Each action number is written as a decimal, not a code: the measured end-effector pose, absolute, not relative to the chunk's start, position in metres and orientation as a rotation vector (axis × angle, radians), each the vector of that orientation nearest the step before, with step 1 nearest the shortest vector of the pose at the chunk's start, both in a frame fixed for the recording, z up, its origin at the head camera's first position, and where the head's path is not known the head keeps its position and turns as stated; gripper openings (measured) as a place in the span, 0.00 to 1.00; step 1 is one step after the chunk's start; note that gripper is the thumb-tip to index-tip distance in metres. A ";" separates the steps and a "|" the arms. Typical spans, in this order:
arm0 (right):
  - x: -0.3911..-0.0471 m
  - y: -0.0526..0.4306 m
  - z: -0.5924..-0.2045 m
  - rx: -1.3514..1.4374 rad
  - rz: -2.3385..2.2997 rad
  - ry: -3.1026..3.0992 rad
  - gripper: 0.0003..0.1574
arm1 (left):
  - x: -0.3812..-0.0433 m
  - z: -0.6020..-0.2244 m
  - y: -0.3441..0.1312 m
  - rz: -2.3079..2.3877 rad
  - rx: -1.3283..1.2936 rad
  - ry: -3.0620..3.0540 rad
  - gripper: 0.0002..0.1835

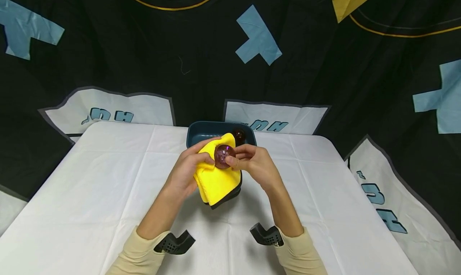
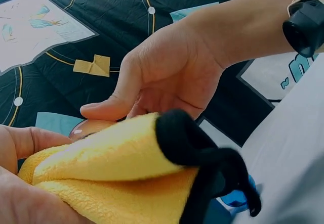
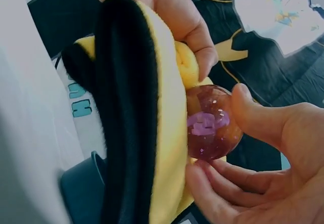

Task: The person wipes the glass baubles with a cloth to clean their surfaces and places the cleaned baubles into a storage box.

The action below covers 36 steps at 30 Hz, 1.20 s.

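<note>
A translucent purple-pink ball (image 1: 222,151) with a bright purple piece showing inside rests against a yellow cloth (image 1: 217,187) with a black edge and backing. My left hand (image 1: 185,171) grips the folded cloth from the left, its thumb close beside the ball. From the other side my right hand (image 1: 260,167) pinches the ball between thumb and fingers, seen plainly in the right wrist view, where the ball (image 3: 215,123) presses into the cloth. In the left wrist view the cloth (image 2: 116,158) hides most of the ball.
Just behind the hands stands a dark teal tub (image 1: 205,127) with a dark reddish ball (image 1: 239,135) at its right end. A white cloth covers the table (image 1: 90,195). A black curtain (image 1: 201,67) with taped patches hangs behind it.
</note>
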State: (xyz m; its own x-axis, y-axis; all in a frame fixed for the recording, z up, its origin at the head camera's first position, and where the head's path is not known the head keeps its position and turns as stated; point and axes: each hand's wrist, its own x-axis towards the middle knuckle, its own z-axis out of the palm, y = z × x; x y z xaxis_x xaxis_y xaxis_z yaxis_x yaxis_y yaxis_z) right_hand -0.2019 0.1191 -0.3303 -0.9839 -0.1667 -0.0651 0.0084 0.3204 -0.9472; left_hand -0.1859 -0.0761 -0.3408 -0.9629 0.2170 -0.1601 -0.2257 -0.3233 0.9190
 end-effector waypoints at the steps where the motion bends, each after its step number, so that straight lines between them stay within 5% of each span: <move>1: -0.202 0.118 -0.330 -0.166 -1.744 2.425 0.28 | -0.186 -0.341 -0.076 2.357 -0.010 1.641 0.33; 11: -0.200 0.127 -0.327 -0.438 -1.781 2.292 0.35 | -0.186 -0.339 -0.078 2.353 0.015 1.660 0.35; 23: -0.199 0.116 -0.329 -0.172 -1.752 2.459 0.28 | -0.184 -0.338 -0.077 2.349 0.040 1.675 0.33; 36: -0.200 0.127 -0.327 -0.400 -1.752 2.360 0.34 | -0.185 -0.339 -0.078 2.317 0.061 1.689 0.35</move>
State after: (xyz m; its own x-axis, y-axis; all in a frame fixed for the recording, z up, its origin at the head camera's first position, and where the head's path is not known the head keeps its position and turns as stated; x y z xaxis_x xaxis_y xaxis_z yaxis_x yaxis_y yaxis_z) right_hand -0.2000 0.1273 -0.3272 -0.9485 -0.3162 0.0192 -0.1100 0.2718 -0.9560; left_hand -0.1846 -0.0783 -0.3392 -0.9619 0.2428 -0.1255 -0.1939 -0.2823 0.9395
